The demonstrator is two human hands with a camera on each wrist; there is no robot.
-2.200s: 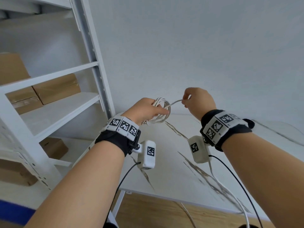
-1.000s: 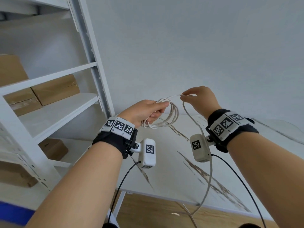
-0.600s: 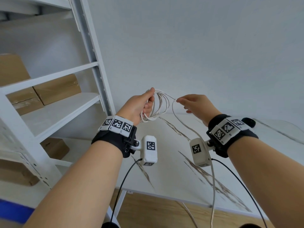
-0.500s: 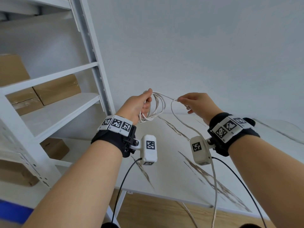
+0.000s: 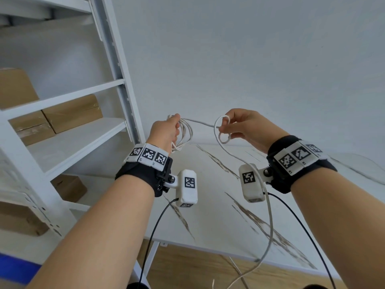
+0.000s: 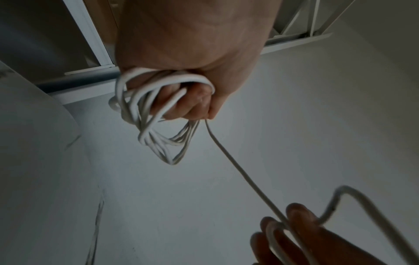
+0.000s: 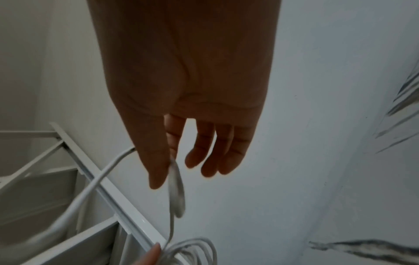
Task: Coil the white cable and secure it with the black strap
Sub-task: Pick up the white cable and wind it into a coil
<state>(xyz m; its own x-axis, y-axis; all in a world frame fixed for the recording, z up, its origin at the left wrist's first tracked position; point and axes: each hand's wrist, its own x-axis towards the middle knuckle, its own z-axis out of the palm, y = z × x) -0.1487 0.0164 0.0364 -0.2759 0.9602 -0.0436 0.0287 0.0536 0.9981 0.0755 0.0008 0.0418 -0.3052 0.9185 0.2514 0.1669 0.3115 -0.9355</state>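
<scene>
My left hand (image 5: 166, 130) (image 6: 181, 75) is raised above the table and grips several loops of the white cable (image 5: 185, 132) (image 6: 158, 136) in a fist. One taut strand (image 5: 200, 122) (image 6: 238, 166) runs from that coil to my right hand (image 5: 239, 126) (image 7: 172, 161). There, thumb and forefinger pinch a small fresh loop (image 5: 221, 130) (image 7: 175, 190); the other fingers are loosely extended. The rest of the cable (image 5: 268, 222) hangs down past the right wrist toward the floor. No black strap shows in any view.
A white marble-patterned table (image 5: 208, 205) lies below both hands against a white wall. A white metal shelf unit (image 5: 116, 65) with cardboard boxes (image 5: 70, 112) stands close on the left. Wooden floor (image 5: 187, 268) shows under the table's front edge.
My right hand has moved rightward, away from the left, drawing a strand taut and forming a small new loop. The left hand has turned its fist upright, still holding the coil.
</scene>
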